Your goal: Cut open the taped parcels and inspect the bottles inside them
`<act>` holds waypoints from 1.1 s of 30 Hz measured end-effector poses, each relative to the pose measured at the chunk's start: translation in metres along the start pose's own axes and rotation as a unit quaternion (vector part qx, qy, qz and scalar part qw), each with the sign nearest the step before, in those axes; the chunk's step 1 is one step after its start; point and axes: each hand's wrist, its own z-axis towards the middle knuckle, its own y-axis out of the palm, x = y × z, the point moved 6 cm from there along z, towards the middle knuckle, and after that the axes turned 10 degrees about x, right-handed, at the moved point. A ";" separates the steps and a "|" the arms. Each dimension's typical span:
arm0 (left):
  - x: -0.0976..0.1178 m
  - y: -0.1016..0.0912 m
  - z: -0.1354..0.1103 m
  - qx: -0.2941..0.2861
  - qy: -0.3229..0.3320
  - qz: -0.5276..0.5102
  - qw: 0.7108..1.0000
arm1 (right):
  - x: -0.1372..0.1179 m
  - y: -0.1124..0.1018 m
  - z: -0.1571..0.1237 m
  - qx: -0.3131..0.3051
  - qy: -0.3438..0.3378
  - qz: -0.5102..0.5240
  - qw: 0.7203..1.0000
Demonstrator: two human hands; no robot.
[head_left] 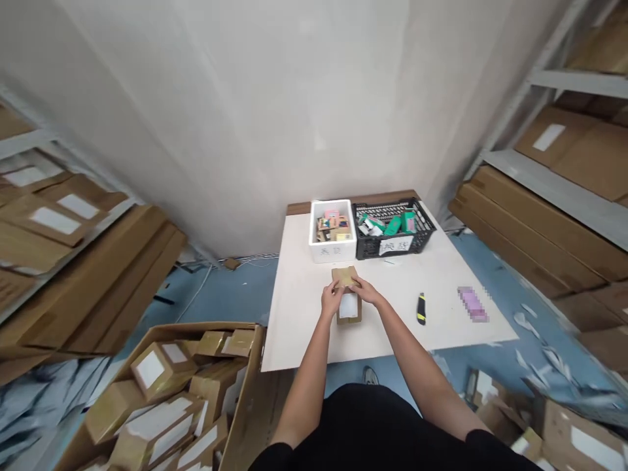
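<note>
A small brown cardboard box [349, 307] with a white label lies on the white table [441, 281], its far flap raised. My left hand [331, 298] grips the box's left side, fingers curled on it. My right hand [366, 290] holds the right side near the open flap. Both hands touch the box at its far end.
A white foam bin [333, 250] of small items and a black crate [395, 245] with green packs stand at the table's back. A black-and-yellow utility knife [420, 309] and a pink item [473, 303] lie to the right. A large carton [167, 392] of small boxes sits lower left. Shelves with cartons flank both sides.
</note>
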 end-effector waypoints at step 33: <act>-0.056 0.096 -0.019 -0.180 0.019 0.053 0.982 | 0.118 0.011 -0.029 -0.065 0.141 -0.144 0.977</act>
